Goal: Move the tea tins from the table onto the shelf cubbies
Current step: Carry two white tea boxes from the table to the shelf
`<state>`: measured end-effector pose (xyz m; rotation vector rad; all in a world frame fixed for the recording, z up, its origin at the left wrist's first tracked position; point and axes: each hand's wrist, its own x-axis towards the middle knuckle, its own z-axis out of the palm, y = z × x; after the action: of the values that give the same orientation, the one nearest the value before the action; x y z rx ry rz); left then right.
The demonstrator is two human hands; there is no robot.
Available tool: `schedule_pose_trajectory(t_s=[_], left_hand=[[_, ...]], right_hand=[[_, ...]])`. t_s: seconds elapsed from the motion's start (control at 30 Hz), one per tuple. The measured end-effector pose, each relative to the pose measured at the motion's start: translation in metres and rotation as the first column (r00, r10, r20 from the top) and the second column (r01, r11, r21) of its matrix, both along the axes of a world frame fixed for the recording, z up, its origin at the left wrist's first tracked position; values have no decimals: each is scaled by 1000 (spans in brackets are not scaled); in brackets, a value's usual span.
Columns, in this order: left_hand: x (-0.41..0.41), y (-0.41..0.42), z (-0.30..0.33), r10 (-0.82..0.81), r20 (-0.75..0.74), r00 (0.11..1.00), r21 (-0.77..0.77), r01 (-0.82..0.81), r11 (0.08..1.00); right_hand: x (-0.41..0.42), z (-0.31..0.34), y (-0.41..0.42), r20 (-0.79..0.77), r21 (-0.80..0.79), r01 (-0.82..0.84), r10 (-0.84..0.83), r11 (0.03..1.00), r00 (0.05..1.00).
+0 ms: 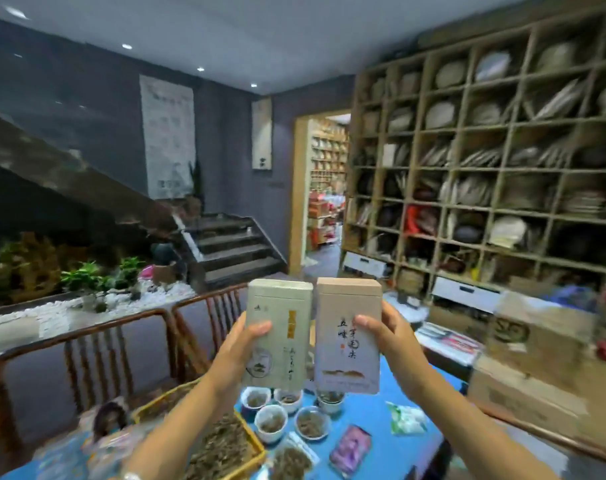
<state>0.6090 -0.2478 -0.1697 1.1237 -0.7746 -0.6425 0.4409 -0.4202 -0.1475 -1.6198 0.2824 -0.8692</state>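
A: Tea tins, two of them, are being held up side by side in the head view, touching or nearly so, above the blue table (391, 415). The left hand (241, 344) is gripping the greenish tin (277, 336), thumb across its front; the right hand (386, 336) is gripping the beige tin (348, 336) the same way.

B: So which step is going on?

A: I'm judging it as the carry: both tins are clear of the table, and the shelf cubbies (485, 174) are standing well to the right of it, beyond the cardboard boxes (536, 362).

B: What is the next move calling for?

A: Turning right toward the shelf and picking a cubby with room. Most are looking full of wrapped discs, though blur is hiding detail. Each tin is needing to go in upright.

B: Any writing readable?

A: The beige tin is showing brushed Chinese characters, beginning 五峰 I think; the rest is too soft. The greenish tin is bearing a yellow label strip and a round emblem, unreadable.
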Motion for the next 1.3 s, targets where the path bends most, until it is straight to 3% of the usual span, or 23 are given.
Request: schedule_pose_trajectory(t_s=[0.27,0.43,0.6,0.73,0.93,1.13,1.3], left_hand=[[-264,-188,21,-379,26,925,-21,379,925],[-427,-260,24,-586,3,810,-46,586,809],[-556,-313,34,-715,-11,699,-24,715,699],[-633,-344,42,-742,-4,670,-44,742,669],[-700,-419,49,-771,7,637,32,770,637],[-746,-545,49,-757,22,653,22,757,653],[-761,-643,61,-723,-4,690,3,723,690]], right_hand=[[-309,17,-100,78,-4,436,-434,900,897],[-477,20,-123,74,-1,581,-579,814,812],[-604,19,-127,117,22,741,-738,671,665],[-675,19,-147,139,25,826,-821,562,554],[-738,12,-216,164,26,861,-852,508,498],[-782,18,-340,154,-16,866,-854,500,497],[-803,41,-445,130,-78,815,-805,574,579]])
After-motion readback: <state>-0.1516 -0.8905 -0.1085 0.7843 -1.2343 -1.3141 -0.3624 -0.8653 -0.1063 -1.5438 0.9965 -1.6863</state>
